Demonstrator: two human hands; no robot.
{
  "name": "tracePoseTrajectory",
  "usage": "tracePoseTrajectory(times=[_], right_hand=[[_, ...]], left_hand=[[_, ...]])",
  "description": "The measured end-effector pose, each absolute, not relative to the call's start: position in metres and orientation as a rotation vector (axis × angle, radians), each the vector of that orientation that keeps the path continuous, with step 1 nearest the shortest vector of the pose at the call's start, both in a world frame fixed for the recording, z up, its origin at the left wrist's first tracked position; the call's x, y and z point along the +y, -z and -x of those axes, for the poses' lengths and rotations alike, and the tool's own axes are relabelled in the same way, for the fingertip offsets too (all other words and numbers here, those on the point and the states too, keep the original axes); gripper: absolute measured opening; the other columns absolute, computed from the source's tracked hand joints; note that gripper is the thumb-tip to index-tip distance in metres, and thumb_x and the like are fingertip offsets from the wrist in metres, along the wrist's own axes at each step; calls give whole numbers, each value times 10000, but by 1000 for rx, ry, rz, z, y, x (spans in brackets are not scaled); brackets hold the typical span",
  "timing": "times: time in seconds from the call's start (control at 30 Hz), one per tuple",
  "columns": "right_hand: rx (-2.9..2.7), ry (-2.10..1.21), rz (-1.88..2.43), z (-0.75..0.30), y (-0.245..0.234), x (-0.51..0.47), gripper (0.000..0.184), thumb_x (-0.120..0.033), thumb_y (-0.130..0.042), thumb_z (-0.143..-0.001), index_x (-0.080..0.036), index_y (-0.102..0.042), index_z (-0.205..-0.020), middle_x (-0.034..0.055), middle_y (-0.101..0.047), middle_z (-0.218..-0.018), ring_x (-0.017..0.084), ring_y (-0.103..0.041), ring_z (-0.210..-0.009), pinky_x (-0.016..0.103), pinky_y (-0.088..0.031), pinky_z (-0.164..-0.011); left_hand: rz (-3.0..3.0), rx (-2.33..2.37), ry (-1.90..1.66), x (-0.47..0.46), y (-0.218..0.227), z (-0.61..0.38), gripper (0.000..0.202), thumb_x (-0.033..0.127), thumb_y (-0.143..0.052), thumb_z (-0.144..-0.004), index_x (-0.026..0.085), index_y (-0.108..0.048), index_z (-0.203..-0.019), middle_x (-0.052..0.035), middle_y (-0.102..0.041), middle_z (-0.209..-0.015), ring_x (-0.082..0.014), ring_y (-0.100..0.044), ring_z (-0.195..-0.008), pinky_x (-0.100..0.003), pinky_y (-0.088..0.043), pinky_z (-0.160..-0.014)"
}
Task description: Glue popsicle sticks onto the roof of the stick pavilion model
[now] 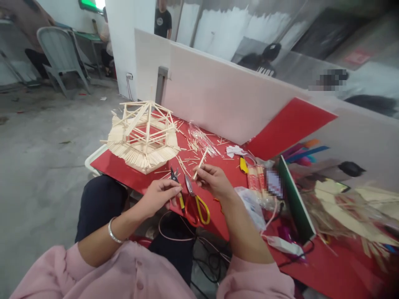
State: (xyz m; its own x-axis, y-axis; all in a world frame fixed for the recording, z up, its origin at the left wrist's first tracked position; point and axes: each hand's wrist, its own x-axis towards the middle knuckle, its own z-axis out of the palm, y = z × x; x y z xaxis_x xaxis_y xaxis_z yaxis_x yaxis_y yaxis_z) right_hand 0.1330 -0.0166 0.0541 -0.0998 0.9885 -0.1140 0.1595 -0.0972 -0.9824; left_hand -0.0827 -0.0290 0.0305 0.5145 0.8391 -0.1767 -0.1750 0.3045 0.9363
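Observation:
My right hand (pixel 213 178) pinches a thin, pale wooden stick (pixel 202 162), which slants up and away over the table. My left hand (pixel 162 194) is closed, thumb and fingertips together, beside a pair of pliers (pixel 181 201) with black and yellow handles. Whether the fingertips hold anything is too small to make out. Between my hands lie scissors (pixel 190 189) with one red and one yellow handle loop. Beyond my left hand stands a model pavilion (pixel 148 133) built of similar sticks, with an open roof frame and a skirt of sticks around its base.
Loose sticks and a clear plastic sleeve (pixel 202 139) lie on the red tabletop (pixel 218 230). To the right are stick packs (pixel 257 182), a plastic bag (pixel 249 203), a green-faced board (pixel 294 199) and cables. A white partition (pixel 212 91) borders the far side. Other people are beyond it.

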Motion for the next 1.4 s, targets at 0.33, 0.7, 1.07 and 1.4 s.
tracePoseTrajectory(times=[0.33, 0.7, 1.07, 1.4], right_hand=[[-1416, -1310, 1227, -79, -74, -34, 342, -512, -723, -766, -182, -648, -714, -26, -576, -596, 76, -444, -501, 207, -335, -464], [-1734, -854, 1268, 1, -119, 17, 403, -507, -637, -798, -187, -585, -558, -45, -500, -523, 87, -409, -514, 229, -331, -517], [-2001, -437, 1470, 11, -129, 60, 541, -615, -535, -851, -193, -591, -519, -30, -499, -463, 92, -393, -468, 235, -261, -486], [-2047, 70, 1462, 8, -126, 63, 305, -437, -521, -908, -236, -750, -919, 24, -738, -783, 147, -614, -655, 250, -360, -607]], left_hand=[[-1084, 807, -957, -46, -47, 105, 358, 481, -744, -735, 133, -685, -795, -6, -660, -621, -85, -578, -454, -168, -380, -374], [-853, 727, -1197, -3, -73, 150, 296, 372, -793, -673, 112, -653, -666, -9, -653, -578, -57, -527, -373, -155, -330, -323], [-683, 697, -1216, 42, -67, 151, 249, 323, -765, -696, 130, -609, -679, 24, -622, -555, -36, -486, -354, -144, -294, -318], [-692, 798, -1174, 53, -77, 157, 235, 281, -792, -684, 120, -621, -703, 31, -617, -531, -33, -480, -346, -140, -296, -310]])
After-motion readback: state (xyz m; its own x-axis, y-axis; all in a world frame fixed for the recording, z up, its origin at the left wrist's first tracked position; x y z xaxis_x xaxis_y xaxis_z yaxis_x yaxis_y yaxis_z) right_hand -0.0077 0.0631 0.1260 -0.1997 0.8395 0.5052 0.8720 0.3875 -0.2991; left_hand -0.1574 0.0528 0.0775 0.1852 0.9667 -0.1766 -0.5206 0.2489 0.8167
